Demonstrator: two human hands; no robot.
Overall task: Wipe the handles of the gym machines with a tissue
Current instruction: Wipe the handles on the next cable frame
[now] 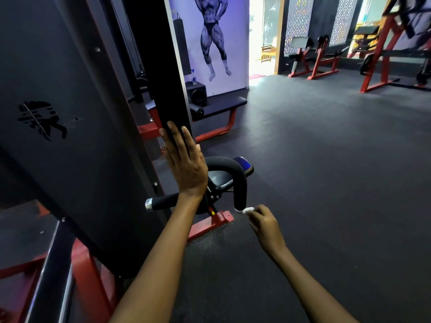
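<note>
A black foam-padded handle (238,180) curves up and over from the machine in front of me, with a second straight grip (163,202) ending in a silver cap at its left. My right hand (264,223) pinches a small white tissue (248,209) against the lower end of the curved handle. My left hand (184,163) is raised with straight fingers, its palm flat against the black upright panel (172,89) of the machine.
A tall black weight-stack shroud (70,113) fills the left. The machine's red base (210,223) and a small black seat (220,180) lie under the handle. A flat bench (221,104) stands behind. Red-framed machines (312,59) line the far right wall across dark rubber flooring (326,159).
</note>
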